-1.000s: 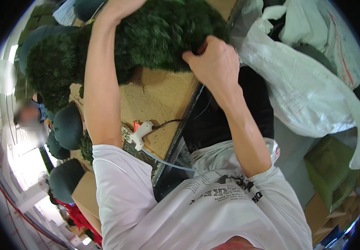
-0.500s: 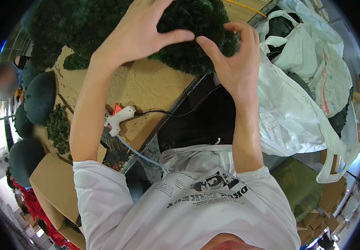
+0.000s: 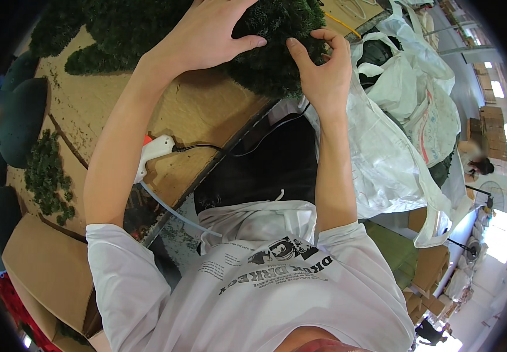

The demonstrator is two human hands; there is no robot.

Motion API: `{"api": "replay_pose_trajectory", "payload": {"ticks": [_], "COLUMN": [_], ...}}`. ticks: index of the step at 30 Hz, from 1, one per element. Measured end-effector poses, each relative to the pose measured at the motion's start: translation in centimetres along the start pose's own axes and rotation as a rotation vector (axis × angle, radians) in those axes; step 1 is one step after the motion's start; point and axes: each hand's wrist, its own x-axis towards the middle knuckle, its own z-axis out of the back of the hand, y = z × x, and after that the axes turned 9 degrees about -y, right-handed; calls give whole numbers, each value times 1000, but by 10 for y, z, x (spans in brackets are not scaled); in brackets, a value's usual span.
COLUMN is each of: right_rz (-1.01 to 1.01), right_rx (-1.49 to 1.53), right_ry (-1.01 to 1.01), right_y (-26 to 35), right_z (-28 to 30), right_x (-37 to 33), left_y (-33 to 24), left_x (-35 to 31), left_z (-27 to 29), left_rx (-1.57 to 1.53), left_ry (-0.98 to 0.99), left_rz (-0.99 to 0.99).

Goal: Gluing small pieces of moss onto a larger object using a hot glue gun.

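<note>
A rounded mass of dark green artificial foliage (image 3: 280, 50) lies at the top, on the edge of the cardboard-covered table. My left hand (image 3: 215, 38) rests over its left side with the thumb stretched out; the other fingertips run toward the upper edge of the view. On the right side is my right hand (image 3: 327, 70), its thumb apart from the bent fingers, touching or just above the sprigs. I see nothing gripped in either hand. A white hot glue gun (image 3: 158, 146) with a pale blue glue stick (image 3: 177, 212) lies near my left forearm, which partly covers it.
More green foliage (image 3: 112, 35) lies at the upper left. Dark green domes (image 3: 24, 123) and small sprigs (image 3: 48, 173) line the table's left. An opened cardboard box (image 3: 48, 264) stands lower left. Large white sacks (image 3: 376, 158) fill the right. A black cord (image 3: 253, 151) crosses the table edge.
The view has shifted, so the table and sacks sit further left. My hands have drawn slightly apart and my right hand has tilted; both stay at the foliage.
</note>
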Motion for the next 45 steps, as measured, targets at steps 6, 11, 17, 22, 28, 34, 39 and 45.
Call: {"api": "replay_pose_trajectory", "payload": {"ticks": [6, 11, 17, 22, 28, 34, 39, 45], "right_rz": [67, 33, 6, -62, -84, -68, -305, -519], "right_rx": [-13, 27, 67, 71, 122, 284, 544, 494], "right_ry": [-61, -61, -99, -33, -22, -54, -183, -74], "right_y": [-5, -6, 8, 11, 7, -17, -55, -88], "right_z": [-4, -5, -1, 4, 7, 10, 20, 17], "right_x": [0, 0, 1, 4, 2, 1, 12, 21], "left_y": [-10, -11, -20, -26, -31, -26, 9, 42], "left_x": [1, 3, 4, 6, 2, 12, 33, 30], "left_z": [-14, -10, -9, -8, -9, -7, 19, 8], "left_rx": [86, 19, 21, 79, 16, -29, 66, 75], "left_ry": [-98, -89, -59, -36, -51, -201, -295, -203], "left_rz": [35, 62, -36, 10, 133, 163, 270, 184]}}
